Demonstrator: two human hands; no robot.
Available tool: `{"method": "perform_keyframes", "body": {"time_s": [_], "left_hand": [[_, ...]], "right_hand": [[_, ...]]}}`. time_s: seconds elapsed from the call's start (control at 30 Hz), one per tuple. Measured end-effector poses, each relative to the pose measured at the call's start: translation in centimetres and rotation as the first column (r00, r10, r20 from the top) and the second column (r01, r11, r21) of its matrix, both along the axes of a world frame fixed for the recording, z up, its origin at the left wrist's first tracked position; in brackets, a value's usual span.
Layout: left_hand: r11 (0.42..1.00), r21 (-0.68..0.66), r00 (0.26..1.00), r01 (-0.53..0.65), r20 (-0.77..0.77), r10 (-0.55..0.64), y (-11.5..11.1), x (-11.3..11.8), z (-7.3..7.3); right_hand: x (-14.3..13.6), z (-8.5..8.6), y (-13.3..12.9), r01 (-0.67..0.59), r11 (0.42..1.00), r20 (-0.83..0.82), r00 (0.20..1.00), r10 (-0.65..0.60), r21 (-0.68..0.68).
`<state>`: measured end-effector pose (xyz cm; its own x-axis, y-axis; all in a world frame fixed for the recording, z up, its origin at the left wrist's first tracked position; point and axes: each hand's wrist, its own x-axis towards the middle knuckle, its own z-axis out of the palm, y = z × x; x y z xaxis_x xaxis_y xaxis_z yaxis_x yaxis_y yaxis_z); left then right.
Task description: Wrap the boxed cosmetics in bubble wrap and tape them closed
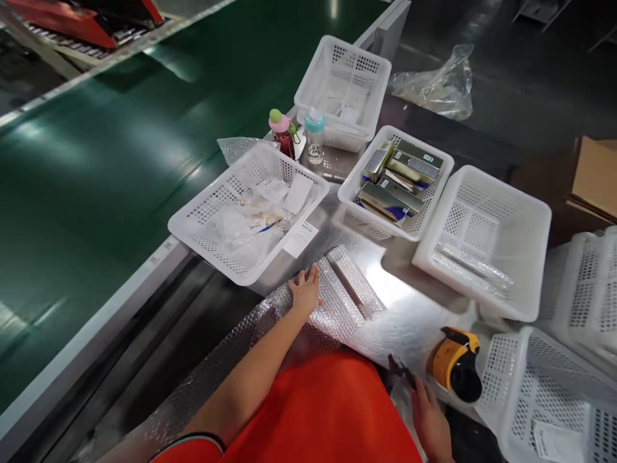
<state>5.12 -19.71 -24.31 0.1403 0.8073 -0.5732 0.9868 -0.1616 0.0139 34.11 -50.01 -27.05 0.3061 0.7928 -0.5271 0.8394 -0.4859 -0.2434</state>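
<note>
My left hand (306, 292) lies with its fingers spread on a sheet of bubble wrap (332, 305) at the table's front edge. A long narrow package wrapped in bubble wrap (355, 283) rests on the sheet, just right of that hand. My right hand (429, 411) is low at the right, beside my body, its fingers closed round a dark tool (402, 370) that looks like scissors. The bubble wrap trails down to the left under my left arm.
A green conveyor (120, 173) runs along the left. Baskets hold plastic bags (193, 225), gold boxes (344, 193) and wrapped packages (542, 257). Two bottles (315, 138) stand behind. An orange tape dispenser (448, 363) sits near a right-hand basket (518, 379).
</note>
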Motion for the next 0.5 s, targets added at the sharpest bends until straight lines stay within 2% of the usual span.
{"method": "perform_keyframes", "body": {"time_s": [0.07,0.2,0.27,0.3,0.37,0.43,0.5], "left_hand": [[1.000,0.022,1.000,0.003,0.005,-0.003,-0.5,0.0,0.0],[0.990,0.070,0.992,0.125,0.021,-0.126,-2.7,-0.5,-0.1],[0.985,0.043,0.985,0.170,0.026,-0.171,-4.2,-1.4,-0.3],[0.984,0.032,0.984,0.176,0.028,-0.177,-5.0,-2.1,-0.4],[0.984,0.042,0.984,0.174,0.030,-0.175,-6.6,-4.0,-0.3],[0.985,0.092,0.989,0.143,0.012,-0.144,-8.1,-6.6,0.2],[0.981,0.191,1.000,0.023,-0.011,-0.021,-9.0,-9.1,1.4]], "right_hand": [[-0.4,-0.7,2.6,0.067,0.993,0.097,0.992,-0.077,0.099],[-3.1,-1.5,12.1,0.151,0.972,0.220,0.957,-0.190,0.181],[-4.1,-1.2,16.0,0.142,0.952,0.184,0.963,-0.196,0.272],[-4.4,-1.0,17.6,0.106,0.937,0.141,0.977,-0.161,0.333],[-5.1,-0.3,20.4,-0.031,0.916,0.030,0.999,0.021,0.400],[-5.9,0.3,22.8,-0.180,0.906,-0.066,0.973,0.221,0.382],[-6.7,0.7,24.7,-0.264,0.912,-0.142,0.936,0.321,0.315]]}}
